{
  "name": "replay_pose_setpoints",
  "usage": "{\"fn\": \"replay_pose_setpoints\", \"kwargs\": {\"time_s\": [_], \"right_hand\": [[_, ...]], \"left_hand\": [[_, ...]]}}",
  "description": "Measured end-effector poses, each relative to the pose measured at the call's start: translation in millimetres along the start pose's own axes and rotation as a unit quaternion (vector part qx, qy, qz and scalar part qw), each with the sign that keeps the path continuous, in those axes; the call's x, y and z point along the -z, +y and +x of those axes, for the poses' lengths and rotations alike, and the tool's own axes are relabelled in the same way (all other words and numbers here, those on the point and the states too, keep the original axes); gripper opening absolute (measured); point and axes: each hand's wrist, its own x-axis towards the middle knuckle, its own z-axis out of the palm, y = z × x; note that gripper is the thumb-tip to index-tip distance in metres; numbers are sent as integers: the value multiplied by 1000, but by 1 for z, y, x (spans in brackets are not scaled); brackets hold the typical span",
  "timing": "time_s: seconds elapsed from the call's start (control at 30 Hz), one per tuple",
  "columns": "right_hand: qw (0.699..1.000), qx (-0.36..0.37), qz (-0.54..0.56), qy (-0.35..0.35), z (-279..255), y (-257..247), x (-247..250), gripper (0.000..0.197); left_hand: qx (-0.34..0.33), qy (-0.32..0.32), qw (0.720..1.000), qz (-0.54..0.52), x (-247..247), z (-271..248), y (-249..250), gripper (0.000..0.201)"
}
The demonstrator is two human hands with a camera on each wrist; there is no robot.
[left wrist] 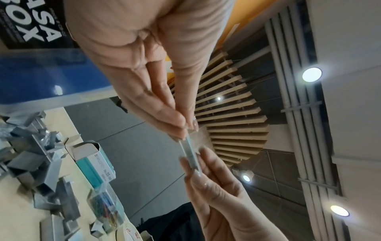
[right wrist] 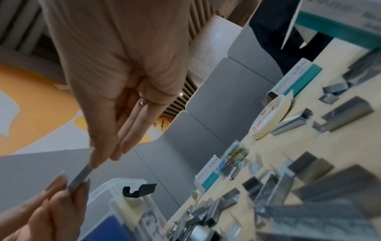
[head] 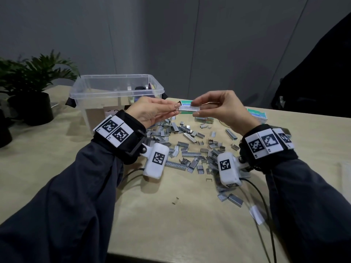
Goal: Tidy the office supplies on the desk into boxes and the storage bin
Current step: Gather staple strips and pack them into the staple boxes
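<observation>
A short silver strip of staples is held up over the desk between both hands. My left hand pinches its left end, and my right hand pinches the right end. The left wrist view shows the strip edge-on between the left fingertips and the right ones. Below the hands lies a pile of loose staple strips. A teal and white staple box sits just behind the hands, with another staple box to the right. The clear storage bin stands at the back left.
A clear box of coloured paper clips sits by the staple boxes. A roll of tape lies near the far box. A potted plant stands at the desk's left end. Cables trail over the front right of the desk.
</observation>
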Motion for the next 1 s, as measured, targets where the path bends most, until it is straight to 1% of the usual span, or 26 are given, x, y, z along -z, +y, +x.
{"fn": "replay_pose_setpoints", "kwargs": {"time_s": [0.1, 0.2, 0.27, 0.37, 0.47, 0.53, 0.57, 0.6, 0.7, 0.73, 0.8, 0.87, 0.9, 0.93, 1.0], "right_hand": [[1000, 17, -2, 0, 0, -4, -2, 50], [998, 42, -47, 1, 2, -8, -3, 55], [994, 56, -97, -2, 1, -11, -2, 52], [978, 81, -190, 4, 0, -17, 1, 40], [946, 125, -298, -11, 0, -21, 2, 26], [926, 131, -354, -18, 3, -21, 3, 19], [921, 117, -372, -17, 5, -20, 6, 17], [918, 84, -387, -13, 9, -19, 10, 15], [915, -90, -394, 0, 24, -3, 30, 14], [906, -145, -398, 0, 28, 4, 36, 14], [871, -229, -435, -16, 34, 16, 42, 20], [835, -272, -477, -26, 35, 25, 42, 29], [824, -281, -492, -24, 36, 28, 42, 31], [814, -284, -506, -18, 37, 31, 42, 30], [790, -278, -546, 0, 39, 34, 40, 22]], "left_hand": [[-6, -7, 1000, -17, -2, -1, -1, 18], [-12, -3, 999, -34, -5, -1, -2, 22], [-19, 5, 999, -37, -7, -1, -4, 25], [-32, 12, 999, -36, -12, -2, -7, 26], [-40, 17, 999, -20, -18, -2, -10, 27], [-37, 15, 999, 4, -21, -2, -12, 26], [-33, 11, 999, 22, -21, -2, -12, 26], [-30, 10, 999, 40, -21, -1, -13, 29], [-27, 27, 996, 86, -18, 1, -11, 40], [-27, 30, 994, 98, -17, 1, -10, 42], [-23, 27, 992, 124, -14, 2, -9, 41], [-21, 18, 989, 145, -13, 2, -8, 35], [-20, 14, 988, 154, -13, 2, -8, 30], [-18, 10, 987, 162, -14, 2, -9, 26], [-15, 3, 985, 173, -14, 3, -9, 19]]}}
